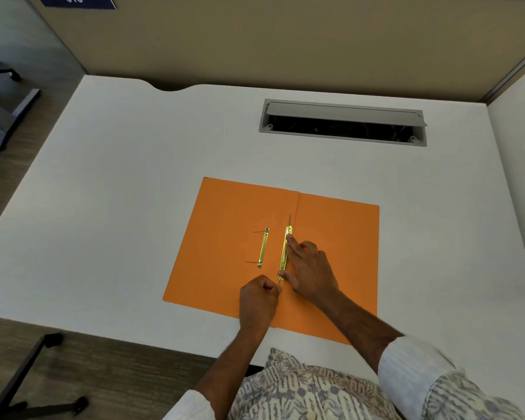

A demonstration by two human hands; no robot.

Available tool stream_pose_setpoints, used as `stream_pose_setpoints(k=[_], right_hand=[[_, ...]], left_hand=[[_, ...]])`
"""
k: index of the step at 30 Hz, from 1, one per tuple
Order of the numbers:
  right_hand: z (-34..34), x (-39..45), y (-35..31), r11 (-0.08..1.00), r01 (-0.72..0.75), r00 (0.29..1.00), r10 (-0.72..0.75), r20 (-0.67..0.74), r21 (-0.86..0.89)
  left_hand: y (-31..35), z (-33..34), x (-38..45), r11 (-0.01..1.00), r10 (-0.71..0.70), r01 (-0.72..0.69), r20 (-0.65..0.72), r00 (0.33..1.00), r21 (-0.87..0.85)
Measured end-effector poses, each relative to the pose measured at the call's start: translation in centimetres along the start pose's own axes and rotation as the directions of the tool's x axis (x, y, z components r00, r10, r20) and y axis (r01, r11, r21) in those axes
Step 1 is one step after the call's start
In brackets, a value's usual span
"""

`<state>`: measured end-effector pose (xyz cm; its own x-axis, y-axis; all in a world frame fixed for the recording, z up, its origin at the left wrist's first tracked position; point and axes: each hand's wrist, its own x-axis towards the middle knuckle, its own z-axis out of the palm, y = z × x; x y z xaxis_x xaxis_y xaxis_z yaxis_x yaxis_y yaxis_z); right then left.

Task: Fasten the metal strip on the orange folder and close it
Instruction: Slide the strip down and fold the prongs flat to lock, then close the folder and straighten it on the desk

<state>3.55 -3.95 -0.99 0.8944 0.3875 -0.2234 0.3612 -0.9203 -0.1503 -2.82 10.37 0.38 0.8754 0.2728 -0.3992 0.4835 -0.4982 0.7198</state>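
Note:
The orange folder lies open and flat on the white desk. A gold metal strip runs along its centre fold, with a thin prong sticking out past its far end. My right hand presses on this strip, index finger near the far end and thumb at the near end. My left hand pinches the thin prong at the strip's near end. A second, shorter gold metal bar lies loose on the left flap, two thin prongs pointing left.
A grey cable hatch is open in the white desk behind the folder. A beige partition stands at the back. Chair legs are on the floor at the lower left.

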Motion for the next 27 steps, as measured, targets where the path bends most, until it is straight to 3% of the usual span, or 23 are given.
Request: stream_pose_setpoints(k=[4, 9, 12, 15, 22, 25, 27], right_hand=[[0.4, -0.8, -0.4, 0.996, -0.005, 1.000, 0.003, 0.023, 0.084], [1.5, -2.5, -0.9, 0.994, 0.017, 0.998, -0.023, 0.057, 0.103], [2.0, -3.6, -1.1, 0.995, 0.038, 0.998, -0.043, 0.054, 0.090], [2.1, -3.9, -1.0, 0.995, 0.055, 0.996, -0.061, 0.065, 0.084], [2.0, -2.1, -1.8, 0.996, 0.064, 0.991, -0.071, 0.114, 0.070], [1.4, -1.2, -1.7, 0.995, 0.073, 0.985, -0.082, 0.154, 0.067], [1.1, -0.5, -1.9, 0.996, 0.076, 0.982, -0.082, 0.173, 0.044]], left_hand=[[-1.2, -1.9, 0.3, 1.000, -0.017, 0.017, -0.015, 1.000, -0.003], [-4.4, -7.2, 1.4, 0.995, -0.083, 0.091, -0.208, 0.975, 0.029], [-6.6, -10.7, 2.4, 0.972, -0.147, 0.204, -0.371, 0.917, 0.119], [-7.6, -13.8, 2.9, 0.946, -0.245, 0.316, -0.474, 0.845, 0.073], [-9.3, -17.2, 4.8, 0.933, -0.351, 0.355, -0.325, 0.878, -0.048], [-9.2, -18.8, 5.4, 0.875, -0.455, 0.386, -0.223, 0.862, -0.293], [-8.5, -19.9, 5.0, 0.827, -0.446, 0.338, -0.159, 0.881, -0.449]])
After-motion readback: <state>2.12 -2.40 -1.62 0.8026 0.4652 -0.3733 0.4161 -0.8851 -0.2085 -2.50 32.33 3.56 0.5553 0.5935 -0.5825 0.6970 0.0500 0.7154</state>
